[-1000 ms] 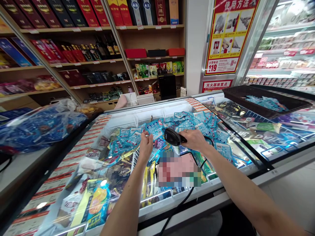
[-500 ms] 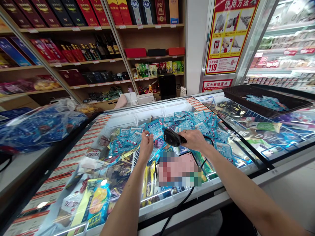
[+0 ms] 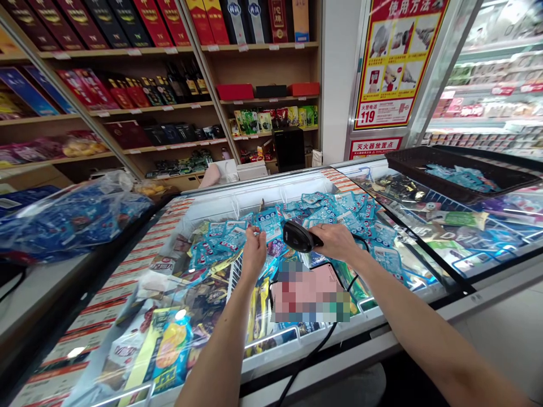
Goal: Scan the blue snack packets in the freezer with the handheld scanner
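My right hand (image 3: 333, 240) is closed around the handle of a black barcode scanner (image 3: 298, 236), its head pointing left. My left hand (image 3: 254, 249) is raised a little to the left of it, fingers curled in and pressed together. Just behind those fingertips is a blue packet (image 3: 269, 219) with round marks; whether they grip it or something smaller is hidden. Many similar blue packets (image 3: 326, 212) lie spread over the glass top of a freezer (image 3: 203, 208). Below the scanner lies a phone (image 3: 305, 285), its screen blurred out. The scanner's black cable (image 3: 311, 353) runs toward me.
A dark tray (image 3: 407, 169) with more blue packets rests at the right. On the left is a clear plastic bag (image 3: 80, 212) of blue packs. Frozen goods, such as a blue and yellow pack (image 3: 172, 350), show through the glass. Shelves (image 3: 263, 46) with boxes stand behind.
The view has shifted very slightly. Both hands and the scanner keep nearly the same places.
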A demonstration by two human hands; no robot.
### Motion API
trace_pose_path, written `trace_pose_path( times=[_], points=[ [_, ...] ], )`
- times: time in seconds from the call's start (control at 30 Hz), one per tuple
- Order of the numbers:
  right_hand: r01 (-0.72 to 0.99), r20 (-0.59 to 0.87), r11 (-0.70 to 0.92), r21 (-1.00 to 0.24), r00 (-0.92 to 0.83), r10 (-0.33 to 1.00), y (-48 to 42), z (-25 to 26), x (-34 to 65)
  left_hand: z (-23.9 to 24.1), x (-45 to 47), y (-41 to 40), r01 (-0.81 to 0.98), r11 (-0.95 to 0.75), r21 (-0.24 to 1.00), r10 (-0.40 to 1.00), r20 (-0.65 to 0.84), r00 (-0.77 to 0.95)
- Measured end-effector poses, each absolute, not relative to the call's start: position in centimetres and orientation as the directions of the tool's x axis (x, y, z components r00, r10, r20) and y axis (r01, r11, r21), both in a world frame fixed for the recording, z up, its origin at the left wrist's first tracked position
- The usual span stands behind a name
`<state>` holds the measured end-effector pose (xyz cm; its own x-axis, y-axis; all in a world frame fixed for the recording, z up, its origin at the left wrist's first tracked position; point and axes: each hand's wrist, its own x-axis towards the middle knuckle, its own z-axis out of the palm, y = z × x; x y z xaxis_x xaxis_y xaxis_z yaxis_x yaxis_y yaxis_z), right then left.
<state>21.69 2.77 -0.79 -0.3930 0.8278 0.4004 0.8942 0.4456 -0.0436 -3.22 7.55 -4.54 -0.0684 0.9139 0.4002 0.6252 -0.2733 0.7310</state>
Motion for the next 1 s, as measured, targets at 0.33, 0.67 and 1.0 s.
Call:
trace_pose_path(
  times=[0.33, 0.67, 1.0],
  points=[
    [0.922, 0.446, 0.382, -0.064, -0.316, 0.838, 3.3, -0.9, 22.7, -3.7, -5.2, 7.2, 0.848, -0.066, 0.525, 0.822, 0.511, -0.252],
    [0.931, 0.442, 0.350, -0.099, -0.275, 0.854, 3.4, -0.6, 22.7, -2.3, -3.3, 5.8, 0.898, -0.427, 0.109, 0.775, 0.555, 0.302],
    [0.964, 0.396, 0.258, -0.070, -0.211, 0.894, 3.5, -0.4, 22.9, -4.4, -4.2, 7.0, 0.983, -0.166, 0.083, 0.757, 0.650, 0.073]
  ],
)
